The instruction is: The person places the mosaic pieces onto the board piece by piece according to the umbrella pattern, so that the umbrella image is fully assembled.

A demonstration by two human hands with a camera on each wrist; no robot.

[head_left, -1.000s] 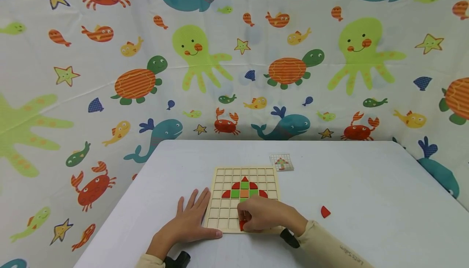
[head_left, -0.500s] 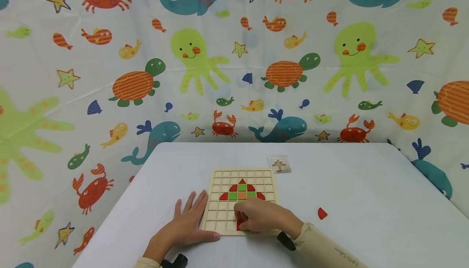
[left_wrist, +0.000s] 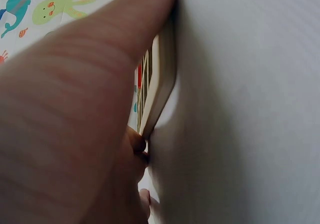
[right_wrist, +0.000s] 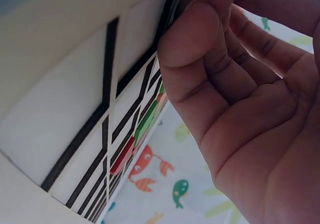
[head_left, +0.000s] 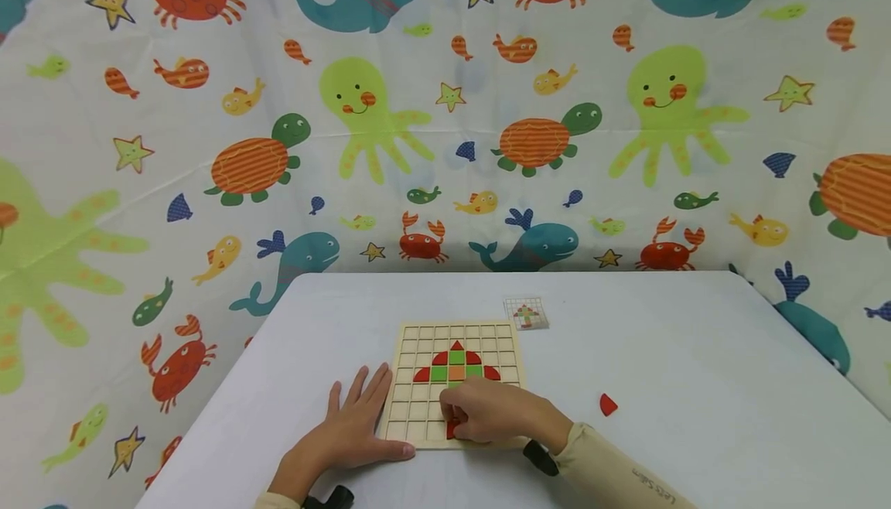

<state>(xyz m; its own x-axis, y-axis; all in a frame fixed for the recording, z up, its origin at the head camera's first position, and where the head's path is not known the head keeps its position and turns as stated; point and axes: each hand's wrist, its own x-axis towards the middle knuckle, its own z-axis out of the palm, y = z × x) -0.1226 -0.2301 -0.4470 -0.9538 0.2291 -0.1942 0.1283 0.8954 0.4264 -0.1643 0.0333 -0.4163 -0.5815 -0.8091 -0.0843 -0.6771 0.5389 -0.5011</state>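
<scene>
A square wooden grid board (head_left: pixel 411 412) lies on the white table. Red, green and orange pieces sit in its cells, forming a tree-like shape with a red triangle (head_left: pixel 456 346) on top. My left hand (head_left: pixel 346 430) is spread flat by the board's left edge, its fingertips right at the rim and the thumb near the lower corner. Over the lower middle of the board, my right hand (head_left: pixel 480 410) has curled fingers and pinches a small red piece (head_left: pixel 452 426) at a bottom-row cell. In the right wrist view the thumb (right_wrist: pixel 190 39) covers that piece.
One loose red piece (head_left: pixel 609 404) with a rounded side lies on the table to the right. Behind the board's right corner is a small pattern card (head_left: pixel 527 313) showing a similar coloured shape. A sea-animal curtain (head_left: pixel 390 207) hangs behind the table.
The head view has shifted slightly, so everything appears a little further left and lower. Both hands keep their places relative to the board.
</scene>
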